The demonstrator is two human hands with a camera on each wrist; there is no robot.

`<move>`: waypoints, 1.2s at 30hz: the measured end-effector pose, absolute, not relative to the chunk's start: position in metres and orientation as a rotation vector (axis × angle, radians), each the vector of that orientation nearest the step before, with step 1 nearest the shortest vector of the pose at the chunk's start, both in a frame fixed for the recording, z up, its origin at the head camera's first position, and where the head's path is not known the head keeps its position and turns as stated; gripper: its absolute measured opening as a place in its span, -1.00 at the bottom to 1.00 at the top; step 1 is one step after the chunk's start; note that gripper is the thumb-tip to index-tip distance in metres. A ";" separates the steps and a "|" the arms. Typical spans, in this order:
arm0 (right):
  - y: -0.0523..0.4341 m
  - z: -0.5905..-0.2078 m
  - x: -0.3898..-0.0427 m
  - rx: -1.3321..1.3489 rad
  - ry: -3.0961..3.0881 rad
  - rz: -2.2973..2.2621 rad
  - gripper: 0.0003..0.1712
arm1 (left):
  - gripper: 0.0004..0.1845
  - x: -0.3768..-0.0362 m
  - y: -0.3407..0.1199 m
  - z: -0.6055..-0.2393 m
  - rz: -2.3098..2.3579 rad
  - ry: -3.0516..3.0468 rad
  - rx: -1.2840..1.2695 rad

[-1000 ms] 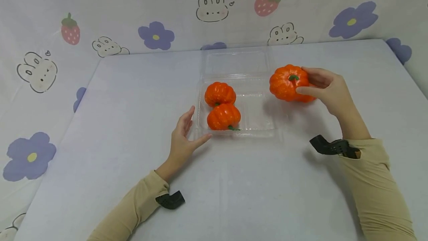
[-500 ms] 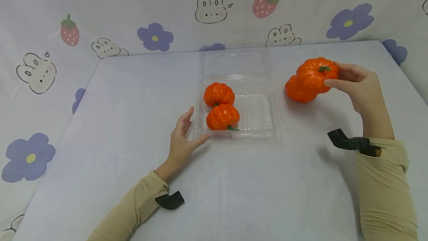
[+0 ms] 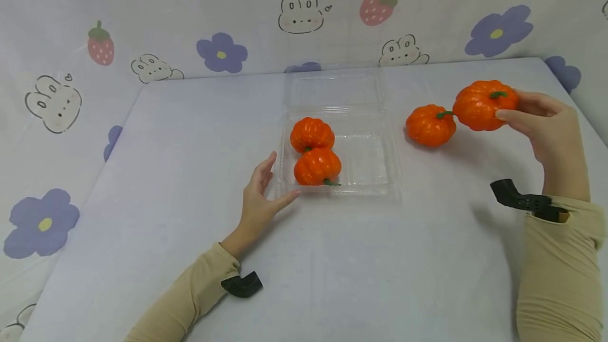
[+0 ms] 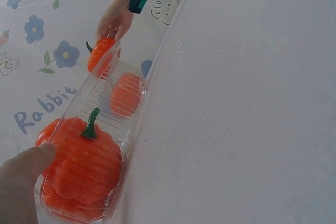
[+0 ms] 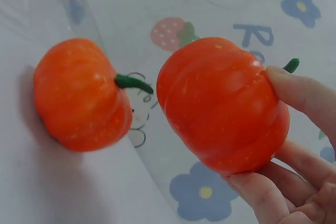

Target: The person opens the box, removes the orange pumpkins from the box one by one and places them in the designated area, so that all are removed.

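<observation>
Here's the clear plastic box (image 3: 367,160), thin and glossy with ribbed walls, its see-through lid (image 3: 334,88) laid back behind it. Inside, on the box's left side, sit 2 shiny orange pumpkins, the rear pumpkin (image 3: 312,135) and the front pumpkin (image 3: 317,167), touching, round and lobed. Just right of the box, a third pumpkin (image 3: 429,128) rests on the smooth white table (image 3: 370,268), its slim green stem pointing right. Farther right of the box, up off the table, there's the held pumpkin (image 3: 482,105), plump, grooved and lightly speckled, clamped between the thumb and fingers of the right hand (image 3: 546,120), that forearm reaching forward, sleeve wrinkled. And the left hand (image 3: 260,191)? At the box's near left corner, thumb and fingers spread wide apart, arm angled in; I can't tell whether it touches the plastic.
</observation>
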State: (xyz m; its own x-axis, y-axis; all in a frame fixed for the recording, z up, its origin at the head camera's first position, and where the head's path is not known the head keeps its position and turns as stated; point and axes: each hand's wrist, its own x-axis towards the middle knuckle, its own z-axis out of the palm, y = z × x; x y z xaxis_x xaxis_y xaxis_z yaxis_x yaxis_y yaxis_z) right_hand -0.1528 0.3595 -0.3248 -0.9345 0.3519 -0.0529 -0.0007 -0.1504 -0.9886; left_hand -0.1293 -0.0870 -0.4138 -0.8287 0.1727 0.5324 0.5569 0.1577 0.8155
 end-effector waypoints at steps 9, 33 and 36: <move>0.381 -0.337 -0.154 -0.608 -1.848 2.139 -0.37 | -0.20 -0.129 -0.086 -0.411 -1.700 -2.142 -0.693; 0.425 -0.398 -0.172 -0.803 -1.998 2.109 -0.38 | -0.23 -0.119 -0.084 -0.392 -1.737 -2.115 -0.708; 0.424 -0.398 -0.172 -0.800 -2.016 2.101 -0.36 | -0.22 -0.120 -0.084 -0.392 -1.736 -2.119 -0.705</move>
